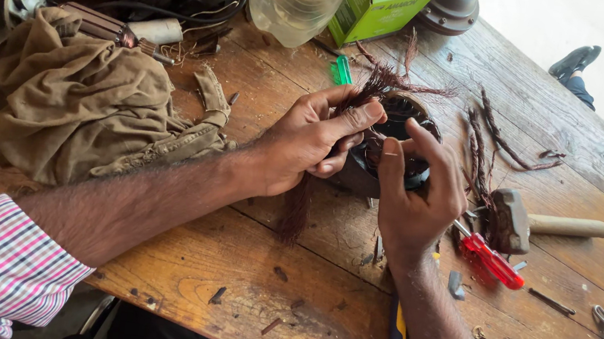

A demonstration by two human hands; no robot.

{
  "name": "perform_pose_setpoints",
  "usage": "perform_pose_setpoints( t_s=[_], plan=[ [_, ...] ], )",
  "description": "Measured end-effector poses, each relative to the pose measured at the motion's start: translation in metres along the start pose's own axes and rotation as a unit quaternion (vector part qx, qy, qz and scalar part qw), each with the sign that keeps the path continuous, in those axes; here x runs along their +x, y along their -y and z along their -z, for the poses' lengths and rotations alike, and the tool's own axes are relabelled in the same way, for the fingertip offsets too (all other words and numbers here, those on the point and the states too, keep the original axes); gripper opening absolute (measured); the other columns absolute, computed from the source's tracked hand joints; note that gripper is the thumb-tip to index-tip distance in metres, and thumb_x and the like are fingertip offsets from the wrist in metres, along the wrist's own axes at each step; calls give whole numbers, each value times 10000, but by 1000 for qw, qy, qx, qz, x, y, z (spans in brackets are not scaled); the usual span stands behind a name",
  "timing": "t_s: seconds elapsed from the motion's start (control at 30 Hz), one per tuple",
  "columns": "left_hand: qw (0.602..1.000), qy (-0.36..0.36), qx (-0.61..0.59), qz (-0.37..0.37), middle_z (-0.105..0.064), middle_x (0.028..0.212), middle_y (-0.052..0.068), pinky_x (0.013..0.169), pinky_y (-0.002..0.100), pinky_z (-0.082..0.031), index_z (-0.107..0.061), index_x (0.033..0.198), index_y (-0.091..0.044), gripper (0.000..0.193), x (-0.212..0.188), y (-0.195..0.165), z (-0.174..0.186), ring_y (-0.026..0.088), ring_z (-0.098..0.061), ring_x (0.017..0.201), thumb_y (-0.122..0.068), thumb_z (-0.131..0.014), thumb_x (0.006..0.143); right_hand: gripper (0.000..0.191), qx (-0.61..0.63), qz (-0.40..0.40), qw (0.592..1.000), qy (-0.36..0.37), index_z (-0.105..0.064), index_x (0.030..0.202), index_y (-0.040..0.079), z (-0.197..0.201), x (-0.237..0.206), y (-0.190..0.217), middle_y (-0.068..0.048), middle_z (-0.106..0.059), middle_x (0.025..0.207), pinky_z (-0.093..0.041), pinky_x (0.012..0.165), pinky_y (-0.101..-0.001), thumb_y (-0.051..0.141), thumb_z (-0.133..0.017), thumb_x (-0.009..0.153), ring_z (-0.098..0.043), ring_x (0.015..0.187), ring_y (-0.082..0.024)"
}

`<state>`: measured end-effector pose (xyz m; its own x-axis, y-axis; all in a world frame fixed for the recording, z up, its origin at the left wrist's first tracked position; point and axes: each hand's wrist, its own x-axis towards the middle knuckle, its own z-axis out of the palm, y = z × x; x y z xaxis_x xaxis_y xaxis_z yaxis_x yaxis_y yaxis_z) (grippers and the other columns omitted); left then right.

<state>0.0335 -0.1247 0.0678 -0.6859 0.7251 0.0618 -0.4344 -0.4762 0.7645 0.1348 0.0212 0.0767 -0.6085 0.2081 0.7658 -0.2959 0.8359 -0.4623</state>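
The left hand [305, 143] pinches a copper wire bundle [375, 86] pulled from the motor stator [399, 139] on the counter [264, 281]; the right hand [415, 196] grips its rim. Stripped wire strands [479, 150] lie beside the hammer [536, 224] and red screwdriver [491, 258]; more winding appears left inside.

Left hand [305, 143] pinches copper wire [375, 86] at the motor stator [399, 139]; right hand [416, 196] steadies it.

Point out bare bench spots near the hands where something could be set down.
Bare wood on the bench lies in front, between the two forearms. Another patch lies far right, between the hammer and the copper strands. It is crowded around the left hand and right hand at the stator, by the cloth, and near the screwdriver.
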Motion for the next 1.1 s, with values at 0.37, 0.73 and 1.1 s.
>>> perform_pose_setpoints(
  t_s=[0.37, 0.73, 1.1],
  plan=[
    [1000, 5, -1, 3, -510, 747, -45, 385, 180, -319, -645, 1063, -105, 218, -2, -2, 0, 14, -405, 509, -310, -671, 993, 317, 40, -35, 999, 1, -635, 1250, 22, -2, -2, -3, -58, -726, 1003, -565, 789, -236, 38, -812, 988, -697, 890, -92],
    [1000, 2, 4, 11, -523, 762, -39, 388, 184, -313, -633, 1055, -112, 216, -2, -3, 0, 19, -418, 511, -317, -671, 997, 397, -38, -47, 998, 15, -652, 1323, 28, 0, -1, 1, -60, -745, 956, -505, 726, -251, 90, -832, 974, -653, 818, -94],
    [1000, -7, 2, 16, -503, 732, -47, 377, 184, -295, -617, 1007, -132, 214, -1, -4, -2, 20, -415, 494, -332, -689, 978, 347, 31, -14, 999, 8, -613, 1290, 24, -1, -6, -9, -77, -729, 1015, -552, 795, -230, 37, -815, 1009, -691, 883, -102]
  ],
)
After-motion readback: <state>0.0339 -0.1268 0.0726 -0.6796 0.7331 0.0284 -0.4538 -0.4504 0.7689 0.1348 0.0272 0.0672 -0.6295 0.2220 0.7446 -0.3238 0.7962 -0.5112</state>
